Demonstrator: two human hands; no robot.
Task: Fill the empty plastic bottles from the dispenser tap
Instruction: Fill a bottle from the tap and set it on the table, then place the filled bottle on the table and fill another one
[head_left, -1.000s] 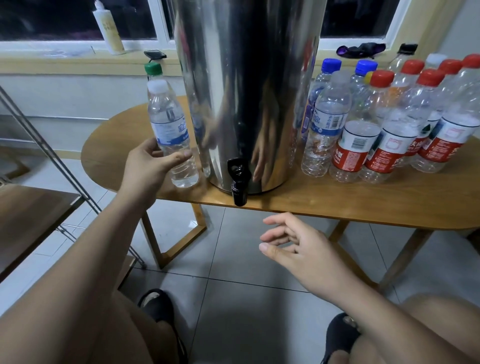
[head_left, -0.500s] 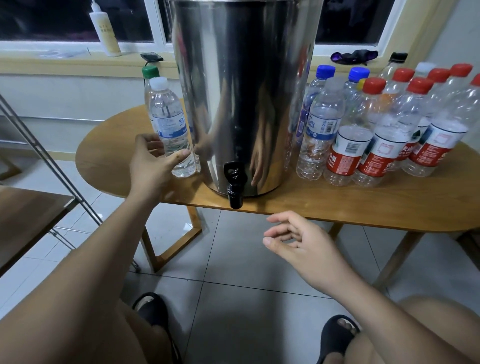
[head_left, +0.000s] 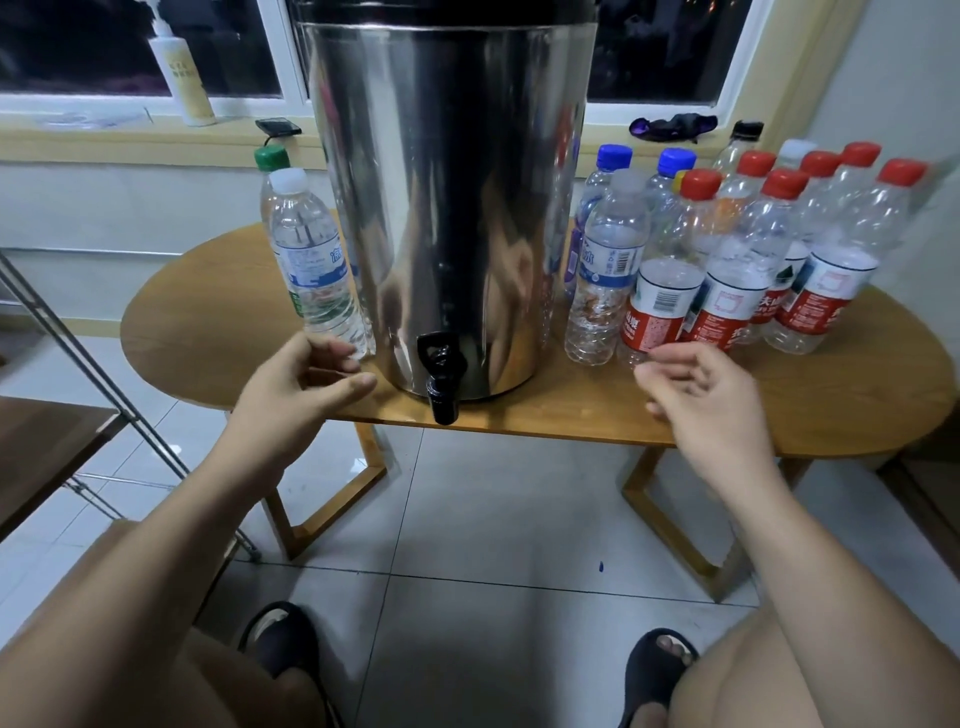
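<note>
A tall steel dispenser (head_left: 452, 208) stands on the wooden table (head_left: 831, 395), its black tap (head_left: 440, 374) hanging over the front edge. A water-filled bottle with a white cap (head_left: 314, 265) stands left of the dispenser, a green-capped bottle (head_left: 270, 166) behind it. My left hand (head_left: 306, 387) hovers just in front of the filled bottle, fingers loosely curved, holding nothing. Several empty capped bottles crowd the right side, the nearest being a red-labelled one (head_left: 662, 296) and a blue-labelled one (head_left: 605, 270). My right hand (head_left: 711, 400) is raised close to the red-labelled bottle, fingers relaxed, empty.
A windowsill behind holds a cream pump bottle (head_left: 182, 73), a phone (head_left: 278, 126) and a dark purple cloth (head_left: 672, 127). A metal-framed wooden shelf (head_left: 47, 441) stands at the left. My knees and black sandals are below, over a tiled floor.
My left hand let go of the filled bottle, which now stands on the table, and drew back. My right hand rose and moved right toward the empty bottles.
</note>
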